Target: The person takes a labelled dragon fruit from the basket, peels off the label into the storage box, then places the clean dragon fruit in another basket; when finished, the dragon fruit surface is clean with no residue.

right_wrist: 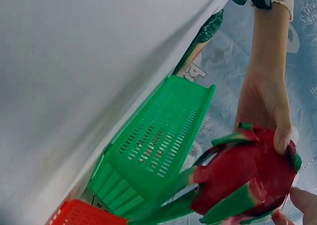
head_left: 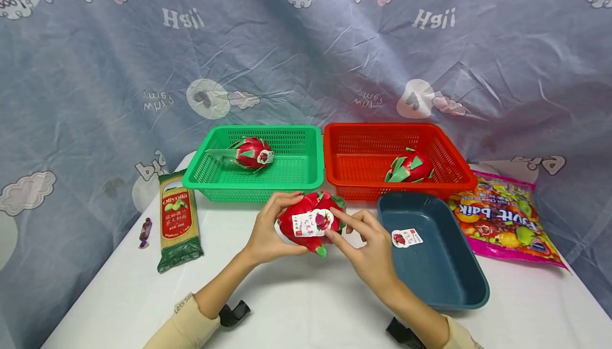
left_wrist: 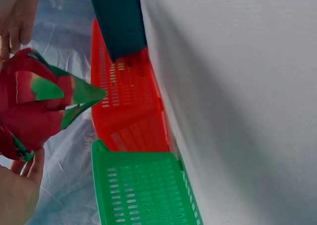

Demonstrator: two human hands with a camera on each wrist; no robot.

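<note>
My left hand (head_left: pixel 270 232) holds a red dragon fruit (head_left: pixel 313 248) with green scales from its left side, thumb below and fingers above. A white label (head_left: pixel 306 225) with a fruit picture lies across the side of the fruit turned to the head view. At the label's right end, the thumb and index finger of my right hand (head_left: pixel 370 248) grip its rounded edge. How much of the label sticks to the fruit cannot be told. In the left wrist view the dragon fruit (left_wrist: pixel 37 103) points its green tips at the baskets; the right wrist view shows its red skin (right_wrist: pixel 247 168).
Behind the hands stand a green basket (head_left: pixel 253 195) and a red basket (head_left: pixel 354 192), each with one dragon fruit. A dark blue tray (head_left: pixel 440 274) with a loose label (head_left: pixel 406 237) is at right, beside a candy bag (head_left: pixel 507 221). Pasta pack (head_left: pixel 179 221) and wrapped candy (head_left: pixel 145 232) lie left.
</note>
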